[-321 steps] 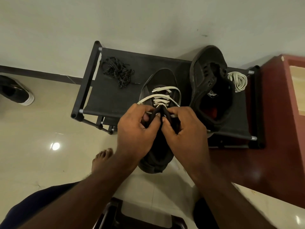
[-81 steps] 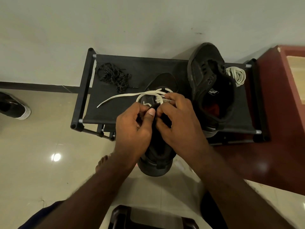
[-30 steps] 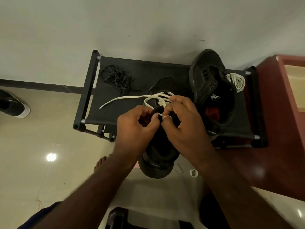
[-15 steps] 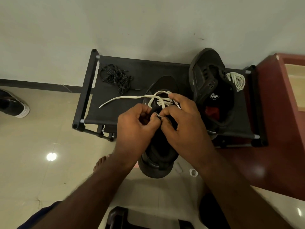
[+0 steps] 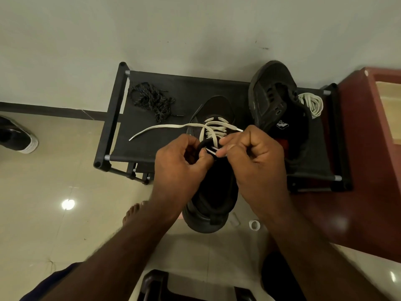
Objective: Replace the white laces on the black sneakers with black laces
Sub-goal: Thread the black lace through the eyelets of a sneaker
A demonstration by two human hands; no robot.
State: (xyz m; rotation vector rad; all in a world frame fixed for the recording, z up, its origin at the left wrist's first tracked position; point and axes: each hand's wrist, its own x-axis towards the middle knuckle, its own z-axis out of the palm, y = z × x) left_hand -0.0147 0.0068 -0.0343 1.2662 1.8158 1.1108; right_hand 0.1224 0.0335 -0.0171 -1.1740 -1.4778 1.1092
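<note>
Curling over the sneaker (image 5: 208, 205), both hands (image 5: 180, 168) (image 5: 258, 168) meet; right pinches the white lace (image 5: 169, 126).

Rack (image 5: 217, 88): shelf of matt black woven cloth, pulled taut. Joints (image 5: 122, 65) are dull black plastic. Tube ends (image 5: 127, 73) are bare grey metal.
Black laces (image 5: 152, 101): round braided cord, pale flecks, rough look.
White lace (image 5: 165, 128): flat woven tape, matt.
Lace coil (image 5: 310, 103): same flat weave.
Sneaker (image 5: 217, 107): matt black upper, cloth or suede, cannot tell. Heel sole smoother, faint sheen.
Other sneaker (image 5: 267, 88): dull, scuffed, dusty upper.
Floor (image 5: 54, 181): cream tile, glossy, lamp glare.
Wall (image 5: 173, 29): matt paint, few marks.
Red top (image 5: 368, 170): polished, glossy.
</note>
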